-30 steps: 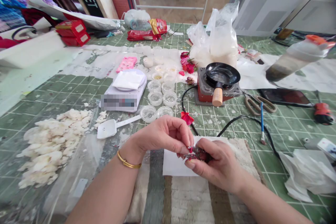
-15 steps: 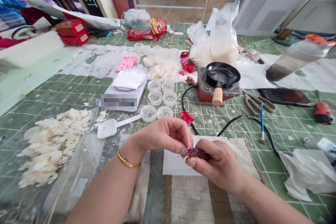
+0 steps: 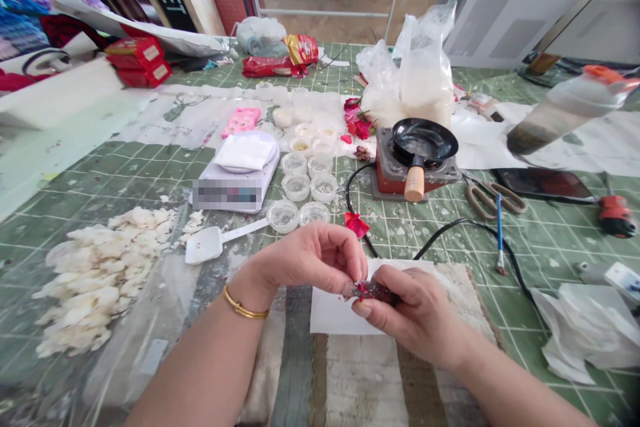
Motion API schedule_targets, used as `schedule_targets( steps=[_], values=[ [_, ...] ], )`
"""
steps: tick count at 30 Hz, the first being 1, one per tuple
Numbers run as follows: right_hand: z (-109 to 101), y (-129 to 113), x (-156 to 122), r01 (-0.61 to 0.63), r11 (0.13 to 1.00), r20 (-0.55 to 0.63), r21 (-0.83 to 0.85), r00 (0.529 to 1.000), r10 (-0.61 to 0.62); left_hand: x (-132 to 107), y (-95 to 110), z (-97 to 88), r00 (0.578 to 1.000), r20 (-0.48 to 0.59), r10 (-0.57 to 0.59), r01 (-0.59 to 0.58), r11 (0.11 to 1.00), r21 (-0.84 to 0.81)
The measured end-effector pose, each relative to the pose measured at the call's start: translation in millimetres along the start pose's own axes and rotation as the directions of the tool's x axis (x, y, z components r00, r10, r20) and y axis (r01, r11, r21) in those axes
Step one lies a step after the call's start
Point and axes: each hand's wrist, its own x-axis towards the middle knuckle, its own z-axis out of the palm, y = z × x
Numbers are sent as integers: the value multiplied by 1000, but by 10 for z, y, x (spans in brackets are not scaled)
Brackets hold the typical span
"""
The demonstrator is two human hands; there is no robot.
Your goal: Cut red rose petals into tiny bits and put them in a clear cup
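Both hands meet over a sheet of white paper (image 3: 327,313) on a striped cloth (image 3: 350,373). In my right hand (image 3: 417,303) is a narrow, dark grey-brown piece (image 3: 377,291), gripped between thumb and fingers; its kind is not clear. Small red shreds (image 3: 361,288) cling to its left end. My left hand (image 3: 320,257) is closed in a pinch at that same end, thumb and fingertips at the shreds. What it pinches is too small to make out. A red petal (image 3: 356,224) lies just beyond the hands.
A small black pan (image 3: 425,142) sits on a burner (image 3: 395,177), its black cable (image 3: 450,221) running close to my right hand. A scale (image 3: 235,177), clear cups (image 3: 295,187), a white scoop (image 3: 204,245) and white flakes (image 3: 105,273) lie left. Scissors (image 3: 485,199) and a brush (image 3: 499,233) lie right.
The hands keep almost the same place. The red shreds at the end of the dark piece have shifted slightly.
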Motion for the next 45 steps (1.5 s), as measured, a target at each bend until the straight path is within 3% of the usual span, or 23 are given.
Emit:
schedule_targets(
  steps=[7,36,45],
  values=[
    [14,3,0,8,1000,-18,7,1000,-8,7,-33,0,1000,1,-17,17,998,53],
    [20,13,-22,29,999,-25,13,999,-29,17,-27,22,1000,29,11,-9,998,-66],
    [12,-3,-9,20,999,-7,30,1000,-20,8,-21,-1,1000,15,-22,21,1000,16]
  ],
)
